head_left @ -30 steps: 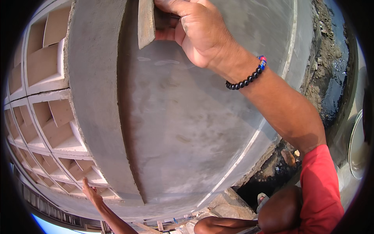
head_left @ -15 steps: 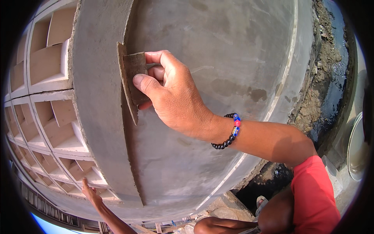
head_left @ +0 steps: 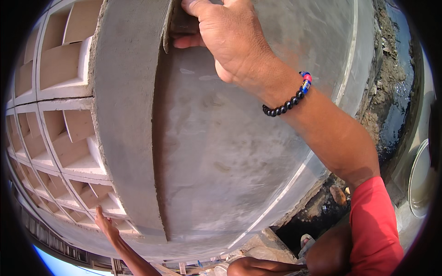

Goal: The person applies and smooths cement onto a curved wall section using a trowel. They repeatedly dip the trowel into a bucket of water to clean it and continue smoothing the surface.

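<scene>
My right hand, with a bead bracelet on the wrist, is closed round the handle of a small wooden plastering float. The float's narrow blade lies along the step edge of a raised cement band; its upper part runs out of the picture. Smooth grey plaster spreads to the right of the band. At the lower left, my left hand grips a pale ventilation block by its opening, some fingers hidden inside it.
More ventilation blocks line the left side. A pale straight strip crosses the plaster. Beyond it lie rubble and a wet dark ditch. A round pale container stands far right, and my bent knee is below.
My right hand has slid the float upward along the band's edge, partly out of the picture. The left hand keeps its place on the ventilation block. The view has shifted slightly.
</scene>
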A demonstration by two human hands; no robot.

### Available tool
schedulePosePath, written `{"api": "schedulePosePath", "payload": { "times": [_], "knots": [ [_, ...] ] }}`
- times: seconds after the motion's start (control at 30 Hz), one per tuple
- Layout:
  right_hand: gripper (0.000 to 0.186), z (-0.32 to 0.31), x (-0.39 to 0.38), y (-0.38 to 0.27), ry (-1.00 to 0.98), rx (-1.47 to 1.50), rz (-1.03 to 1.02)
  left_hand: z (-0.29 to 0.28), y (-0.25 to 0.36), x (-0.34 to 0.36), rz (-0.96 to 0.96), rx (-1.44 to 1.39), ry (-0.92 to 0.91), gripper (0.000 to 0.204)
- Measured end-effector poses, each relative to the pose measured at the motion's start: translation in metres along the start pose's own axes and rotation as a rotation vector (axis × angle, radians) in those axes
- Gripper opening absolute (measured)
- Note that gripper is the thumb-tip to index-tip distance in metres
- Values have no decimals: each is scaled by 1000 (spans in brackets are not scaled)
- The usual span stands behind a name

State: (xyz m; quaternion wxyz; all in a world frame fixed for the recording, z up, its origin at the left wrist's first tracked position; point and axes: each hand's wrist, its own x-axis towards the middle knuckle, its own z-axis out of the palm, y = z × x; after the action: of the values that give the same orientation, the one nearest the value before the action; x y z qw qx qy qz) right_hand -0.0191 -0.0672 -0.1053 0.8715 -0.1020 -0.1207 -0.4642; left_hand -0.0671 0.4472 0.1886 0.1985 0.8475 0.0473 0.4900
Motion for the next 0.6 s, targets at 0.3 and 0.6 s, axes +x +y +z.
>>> {"api": "schedulePosePath", "payload": {
  "times": [0.3,0.6],
  "knots": [
    [42,-22,-68,5,-83,198,247,5,4,-9,16,-41,-5,41],
    [28,-35,40,-29,-112,165,125,1,-2,-4,23,-81,-60,45]
  ]
}}
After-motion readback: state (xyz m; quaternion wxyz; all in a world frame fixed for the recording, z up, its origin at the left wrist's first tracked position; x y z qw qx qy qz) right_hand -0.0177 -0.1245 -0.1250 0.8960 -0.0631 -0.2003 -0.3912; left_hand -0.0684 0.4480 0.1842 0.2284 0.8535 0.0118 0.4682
